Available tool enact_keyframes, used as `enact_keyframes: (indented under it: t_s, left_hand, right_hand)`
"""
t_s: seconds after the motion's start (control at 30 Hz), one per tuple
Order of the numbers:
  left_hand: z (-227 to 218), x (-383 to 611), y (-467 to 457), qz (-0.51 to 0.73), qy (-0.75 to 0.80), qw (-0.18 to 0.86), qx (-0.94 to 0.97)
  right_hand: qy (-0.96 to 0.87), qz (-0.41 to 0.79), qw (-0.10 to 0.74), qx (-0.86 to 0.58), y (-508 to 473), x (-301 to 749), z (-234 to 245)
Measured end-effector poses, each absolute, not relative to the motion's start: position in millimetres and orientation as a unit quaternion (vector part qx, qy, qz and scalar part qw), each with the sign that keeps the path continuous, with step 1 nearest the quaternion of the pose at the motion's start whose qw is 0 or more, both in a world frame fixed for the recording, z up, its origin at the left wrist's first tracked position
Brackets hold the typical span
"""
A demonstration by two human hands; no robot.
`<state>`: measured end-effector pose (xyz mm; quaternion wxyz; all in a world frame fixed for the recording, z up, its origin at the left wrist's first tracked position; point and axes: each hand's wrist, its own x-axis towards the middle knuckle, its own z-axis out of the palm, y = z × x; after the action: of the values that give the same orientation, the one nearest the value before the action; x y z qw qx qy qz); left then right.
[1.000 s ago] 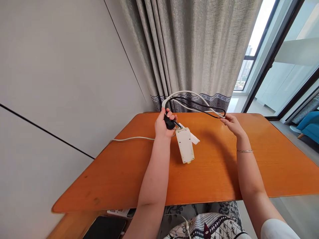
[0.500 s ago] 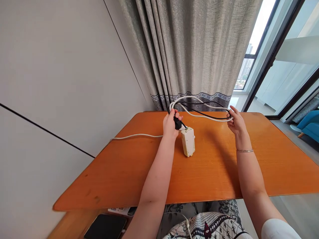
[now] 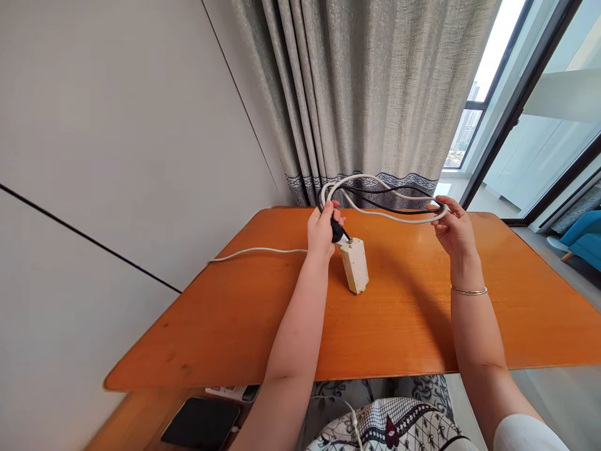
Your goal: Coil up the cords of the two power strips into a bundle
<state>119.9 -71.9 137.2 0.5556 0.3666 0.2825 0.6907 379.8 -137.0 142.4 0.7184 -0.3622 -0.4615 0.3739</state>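
Note:
My left hand (image 3: 322, 227) is closed around one end of looped cables, with a black plug-like piece (image 3: 337, 232) sticking out below the fingers. At the other end of the loops, my right hand (image 3: 454, 227) pinches the bend of the white cable (image 3: 399, 219) and the black cable (image 3: 375, 207) between thumb and fingers. The loops stretch through the air from hand to hand. Just below my left hand, a cream-coloured box (image 3: 355, 265) is joined to a short black lead. It is slightly tilted; whether it touches the table I cannot tell.
The orange wooden table (image 3: 225, 338) spreads beneath both hands. A white cord (image 3: 258, 250) runs from my left hand over its left edge. Behind hangs a grey curtain (image 3: 375, 94). A dark phone-like slab (image 3: 201, 423) lies on a lower surface at the bottom left.
My right hand has moved a little to the right and up, drawing the cable loops longer. My left hand and the cream box are nearly where they were.

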Motion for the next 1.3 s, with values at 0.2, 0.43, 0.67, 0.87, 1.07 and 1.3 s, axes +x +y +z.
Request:
enact_keyframes:
  t_s: [0.2, 0.43, 0.67, 0.87, 1.07, 1.3]
  left_hand:
    - [139, 118, -73, 0.691, 0.292, 0.542, 0.378]
    - [140, 118, -80, 0.676, 0.276, 0.531, 0.429]
    - [139, 115, -92, 0.605, 0.222, 0.571, 0.508]
    - [139, 121, -114, 0.489, 0.163, 0.616, 0.596]
    - [139, 146, -139, 0.318, 0.11, 0.579, 0.742]
    - [132, 165, -154, 0.28, 0.102, 0.523, 0.799]
  right_hand:
    - [-0.616, 0.115, 0.575, -0.525, -168, 363, 154]
    - [-0.776, 0.033, 0.364, -0.515, -201, 338, 165]
    - [-0.784, 0.38, 0.373, -0.319, -212, 319, 173]
    - [-0.653, 0.512, 0.518, -0.207, -210, 304, 169]
    - [-0.539, 0.51, 0.647, -0.177, -210, 295, 173]
    - [-0.466, 0.498, 0.702, -0.206, -207, 311, 172]
